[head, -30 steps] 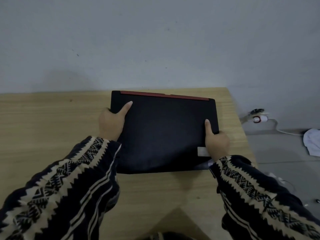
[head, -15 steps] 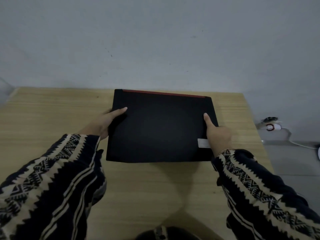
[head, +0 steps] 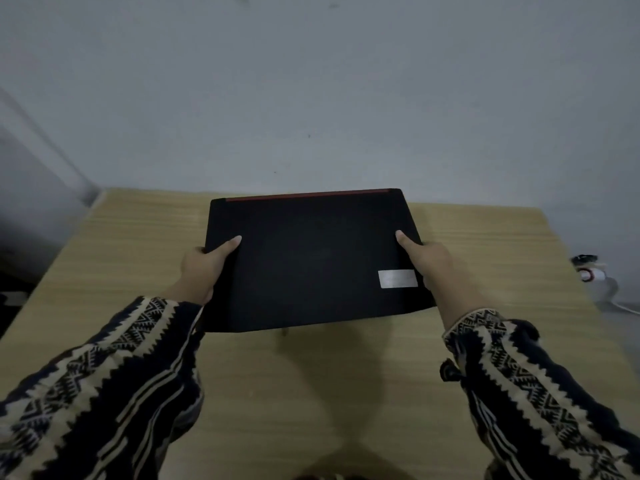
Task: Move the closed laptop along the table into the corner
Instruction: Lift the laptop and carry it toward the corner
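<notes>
A closed black laptop (head: 311,258) with a red strip along its far edge and a silver sticker near its right side is over the middle of the wooden table (head: 121,258). Its near edge seems raised off the tabletop, with a shadow beneath. My left hand (head: 202,268) grips the laptop's left edge, thumb on the lid. On the other side, my right hand (head: 433,268) holds the right edge the same way. The fingers under the laptop are hidden.
A grey wall runs behind the table's far edge. The table's left far corner (head: 104,195) meets a wall junction. To the right, past the table edge, a white and red plug with a cable (head: 592,273) lies on the floor.
The laptop has shifted left, away from the table's right edge toward the middle. Its near edge has lifted. My left hand went from resting beside the lid to gripping its left edge.
</notes>
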Tool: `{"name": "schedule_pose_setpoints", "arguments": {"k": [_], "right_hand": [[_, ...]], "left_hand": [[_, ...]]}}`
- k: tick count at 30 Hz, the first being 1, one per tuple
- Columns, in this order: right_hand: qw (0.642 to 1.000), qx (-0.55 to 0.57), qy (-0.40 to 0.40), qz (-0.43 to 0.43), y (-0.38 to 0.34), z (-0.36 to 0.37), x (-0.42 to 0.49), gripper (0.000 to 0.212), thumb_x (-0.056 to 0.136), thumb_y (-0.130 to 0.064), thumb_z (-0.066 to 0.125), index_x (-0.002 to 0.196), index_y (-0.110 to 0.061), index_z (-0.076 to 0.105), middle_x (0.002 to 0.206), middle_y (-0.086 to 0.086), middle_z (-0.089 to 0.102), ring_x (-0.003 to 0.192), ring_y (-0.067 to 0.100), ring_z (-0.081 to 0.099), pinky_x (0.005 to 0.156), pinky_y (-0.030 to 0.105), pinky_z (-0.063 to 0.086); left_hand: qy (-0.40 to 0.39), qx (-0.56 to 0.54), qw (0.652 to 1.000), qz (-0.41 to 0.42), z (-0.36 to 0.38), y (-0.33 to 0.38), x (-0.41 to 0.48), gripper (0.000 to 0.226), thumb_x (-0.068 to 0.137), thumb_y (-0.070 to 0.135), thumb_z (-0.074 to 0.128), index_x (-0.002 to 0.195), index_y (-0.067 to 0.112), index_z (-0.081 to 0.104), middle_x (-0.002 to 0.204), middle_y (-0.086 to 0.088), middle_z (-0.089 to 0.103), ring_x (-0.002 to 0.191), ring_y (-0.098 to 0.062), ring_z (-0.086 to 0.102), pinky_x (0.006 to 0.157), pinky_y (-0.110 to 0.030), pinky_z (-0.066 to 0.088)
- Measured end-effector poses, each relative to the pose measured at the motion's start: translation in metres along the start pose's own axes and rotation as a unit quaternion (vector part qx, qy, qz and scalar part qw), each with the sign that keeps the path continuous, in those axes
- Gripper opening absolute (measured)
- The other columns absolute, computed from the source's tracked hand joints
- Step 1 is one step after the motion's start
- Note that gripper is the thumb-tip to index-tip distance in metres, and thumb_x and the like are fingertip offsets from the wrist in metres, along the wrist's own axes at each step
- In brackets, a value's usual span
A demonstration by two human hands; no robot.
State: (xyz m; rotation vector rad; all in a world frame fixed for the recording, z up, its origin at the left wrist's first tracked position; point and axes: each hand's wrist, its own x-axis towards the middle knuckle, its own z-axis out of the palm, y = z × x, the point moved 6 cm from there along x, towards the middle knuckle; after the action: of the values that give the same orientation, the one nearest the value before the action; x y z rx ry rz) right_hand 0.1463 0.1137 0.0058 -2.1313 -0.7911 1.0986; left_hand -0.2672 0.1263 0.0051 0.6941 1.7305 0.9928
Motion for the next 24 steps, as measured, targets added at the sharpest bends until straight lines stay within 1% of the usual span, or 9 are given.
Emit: {"name": "schedule_pose_setpoints", "arguments": {"k": [2,5,7,9,12,14,17,20,24], "right_hand": [[0.998,0.016,-0.052,-0.031,-0.014,0.031,-0.013,0.062,0.084,-0.056,0.067,0.125,-0.009,0.06,0.124,0.008,0.065,0.104,0.026,0.061,0.088,0.039,0.05],[0.988,0.046,-0.139,-0.04,-0.027,0.078,-0.033,0.068,0.084,-0.05,0.071,0.137,-0.013,0.049,0.13,0.005,0.061,0.11,0.024,0.061,0.093,0.042,0.052],[0.984,0.071,-0.159,-0.032,-0.033,0.11,-0.046,0.068,0.084,-0.047,0.073,0.138,-0.014,0.048,0.128,0.005,0.061,0.101,0.021,0.063,0.081,0.037,0.054],[0.983,0.108,-0.146,-0.015,-0.034,0.143,-0.055,0.066,0.083,-0.044,0.075,0.135,-0.012,0.05,0.123,0.006,0.063,0.092,0.018,0.064,0.068,0.032,0.053],[0.983,0.141,-0.119,0.022,-0.029,0.191,-0.062,0.068,0.078,-0.045,0.079,0.132,-0.012,0.053,0.12,0.008,0.066,0.097,0.025,0.066,0.075,0.037,0.055],[0.982,0.158,-0.1,0.021,-0.027,0.214,-0.064,0.067,0.076,-0.046,0.081,0.129,-0.014,0.056,0.114,0.004,0.067,0.091,0.018,0.065,0.068,0.033,0.054],[0.982,0.172,-0.073,0.01,-0.028,0.245,-0.067,0.062,0.074,-0.046,0.082,0.125,-0.016,0.06,0.102,-0.004,0.068,0.084,0.011,0.064,0.061,0.024,0.05],[0.982,0.179,-0.058,0.013,-0.032,0.273,-0.065,0.059,0.073,-0.045,0.082,0.12,-0.016,0.062,0.108,0.001,0.07,0.089,0.015,0.066,0.066,0.026,0.052],[0.984,0.171,-0.043,0.034,-0.042,0.309,-0.056,0.054,0.075,-0.046,0.081,0.115,-0.014,0.065,0.097,-0.001,0.069,0.085,0.016,0.066,0.069,0.029,0.053]], "left_hand": [[0.016,0.004,1.0,0.012,-0.031,0.005,0.016,0.053,0.073,0.043,0.084,0.105,0.007,0.063,0.103,-0.009,0.069,0.093,-0.029,0.068,0.074,-0.035,0.056],[0.036,0.021,0.999,0.019,-0.077,0.011,0.043,0.059,0.073,0.046,0.083,0.112,0.007,0.063,0.106,-0.008,0.068,0.088,-0.025,0.066,0.068,-0.031,0.053],[0.05,0.037,0.998,0.018,-0.107,0.012,0.06,0.059,0.075,0.048,0.081,0.114,0.008,0.063,0.102,-0.006,0.066,0.078,-0.019,0.063,0.064,-0.028,0.05],[0.06,0.067,0.996,0.009,-0.136,0.01,0.077,0.063,0.08,0.053,0.074,0.121,0.007,0.062,0.106,-0.007,0.065,0.081,-0.021,0.062,0.073,-0.031,0.051],[0.039,0.11,0.993,-0.017,-0.173,0.008,0.103,0.069,0.086,0.057,0.065,0.133,0.007,0.055,0.127,-0.013,0.062,0.109,-0.034,0.062,0.094,-0.042,0.052],[0.014,0.118,0.992,-0.033,-0.188,0.005,0.117,0.068,0.088,0.054,0.064,0.135,0.007,0.053,0.131,-0.015,0.061,0.116,-0.037,0.06,0.102,-0.049,0.05],[0.012,0.101,0.994,-0.046,-0.201,0.001,0.137,0.064,0.088,0.044,0.069,0.136,0.006,0.053,0.132,-0.016,0.061,0.117,-0.037,0.059,0.103,-0.05,0.048],[0.03,0.077,0.994,-0.07,-0.211,-0.005,0.156,0.058,0.088,0.037,0.071,0.134,0.005,0.053,0.131,-0.017,0.061,0.118,-0.038,0.059,0.102,-0.05,0.048],[0.046,0.077,0.992,-0.085,-0.227,-0.006,0.19,0.053,0.088,0.032,0.072,0.131,0.004,0.056,0.126,-0.016,0.063,0.109,-0.034,0.061,0.096,-0.047,0.05]]}}
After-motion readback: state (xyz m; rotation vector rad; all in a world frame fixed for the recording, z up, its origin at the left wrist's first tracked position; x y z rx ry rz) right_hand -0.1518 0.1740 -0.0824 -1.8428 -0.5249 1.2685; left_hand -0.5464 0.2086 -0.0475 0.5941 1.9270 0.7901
